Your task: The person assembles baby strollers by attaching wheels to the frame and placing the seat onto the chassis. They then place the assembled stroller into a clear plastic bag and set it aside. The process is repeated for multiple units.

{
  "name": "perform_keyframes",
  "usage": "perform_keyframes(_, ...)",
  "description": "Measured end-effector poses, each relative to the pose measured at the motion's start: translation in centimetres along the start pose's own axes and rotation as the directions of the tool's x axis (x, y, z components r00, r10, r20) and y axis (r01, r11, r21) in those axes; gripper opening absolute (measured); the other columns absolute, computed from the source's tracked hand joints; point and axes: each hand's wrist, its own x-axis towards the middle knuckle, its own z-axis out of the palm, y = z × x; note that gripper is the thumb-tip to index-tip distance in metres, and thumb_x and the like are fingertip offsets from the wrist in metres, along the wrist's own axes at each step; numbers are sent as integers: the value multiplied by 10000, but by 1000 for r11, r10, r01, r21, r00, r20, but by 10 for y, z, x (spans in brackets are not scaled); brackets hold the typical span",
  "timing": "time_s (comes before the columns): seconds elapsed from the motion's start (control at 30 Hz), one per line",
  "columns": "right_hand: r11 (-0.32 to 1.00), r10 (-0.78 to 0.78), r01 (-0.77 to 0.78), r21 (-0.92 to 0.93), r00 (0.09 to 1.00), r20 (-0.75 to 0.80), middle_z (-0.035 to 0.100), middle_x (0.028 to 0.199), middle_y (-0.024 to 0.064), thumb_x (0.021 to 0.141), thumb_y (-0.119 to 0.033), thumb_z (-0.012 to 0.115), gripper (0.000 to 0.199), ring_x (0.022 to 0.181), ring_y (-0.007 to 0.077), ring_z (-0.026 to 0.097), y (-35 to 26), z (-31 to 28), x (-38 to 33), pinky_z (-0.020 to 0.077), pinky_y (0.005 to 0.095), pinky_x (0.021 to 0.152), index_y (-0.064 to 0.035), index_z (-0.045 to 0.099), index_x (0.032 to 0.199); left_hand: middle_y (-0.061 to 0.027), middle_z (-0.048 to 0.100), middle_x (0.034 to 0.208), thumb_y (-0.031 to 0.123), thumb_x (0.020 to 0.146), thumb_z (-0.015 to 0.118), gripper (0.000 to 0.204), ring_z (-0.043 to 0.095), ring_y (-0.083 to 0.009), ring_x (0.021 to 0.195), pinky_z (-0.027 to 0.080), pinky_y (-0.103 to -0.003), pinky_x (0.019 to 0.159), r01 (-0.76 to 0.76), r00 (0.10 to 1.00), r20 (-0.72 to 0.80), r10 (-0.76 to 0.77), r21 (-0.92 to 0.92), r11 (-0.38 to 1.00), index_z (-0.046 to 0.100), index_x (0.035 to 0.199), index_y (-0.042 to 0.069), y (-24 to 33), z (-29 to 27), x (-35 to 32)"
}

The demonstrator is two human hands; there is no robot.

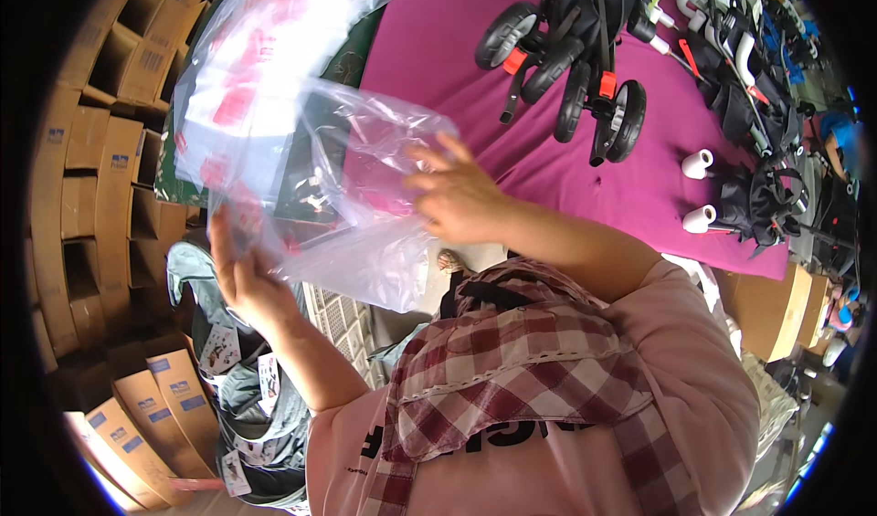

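Note:
A clear plastic bag point(365, 155) spreads between my two hands in front of my body, its film creased and shiny. My left hand point(251, 288) grips the bag's left edge, with fingers pointing up and partly behind the film. At the other side my right hand point(461, 201) has the bag's right edge at its bent, somewhat parted fingers. Beyond the left hand lies a stack of plastic bags point(247, 87) with red print, on a dark green surface point(352, 59). Some light blue-white sheeting shows under the stack's near end.
A purple cloth point(429, 41) covers the table ahead. On it stand a folded black stroller frame point(585, 50) with orange parts and two white rolls point(698, 164). Cardboard boxes point(119, 160) are stacked at left, near grey-green fabric pieces point(274, 415) with tags. Stroller parts crowd the far right.

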Motion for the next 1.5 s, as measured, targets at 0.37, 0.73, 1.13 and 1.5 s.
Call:
perform_keyframes(0.37,718,150,-350,602,922,358,617,1335,137,825,-341,739,530,1269,342,530,183,-48,-201,341,517,1094,-91,643,1282,-152,669,984,-56,821,456,629,532,-133,596,431,-269,557,175,815,475,-332,343,923,427,1448,-92,-67,299,8)
perform_keyframes(0.73,744,334,-190,641,936,-110,692,959,139,826,-362,723,325,958,338,662,426,-75,-218,509,497,797,-77,729,983,-79,583,854,-77,840,432,675,445,-96,561,382,-261,493,94,863,385,-326,512,854,320,1506,-79,-140,556,76)
perform_keyframes(1.13,510,856,-414,754,159,-492,713,952,169,972,-324,589,346,838,314,674,617,-74,-196,520,388,770,-22,657,1127,-252,526,1359,111,1001,549,554,623,-278,1152,533,-345,937,-265,715,677,-173,491,830,343,1475,-90,-123,630,37)
perform_keyframes(1.5,-410,652,-279,868,576,493,676,1189,122,1005,-643,380,740,1108,202,612,335,37,-219,437,381,975,-16,559,1356,-214,413,1484,142,1052,486,464,590,-244,1227,468,-339,1019,-357,812,580,-65,582,730,398,1468,-45,-89,399,35)
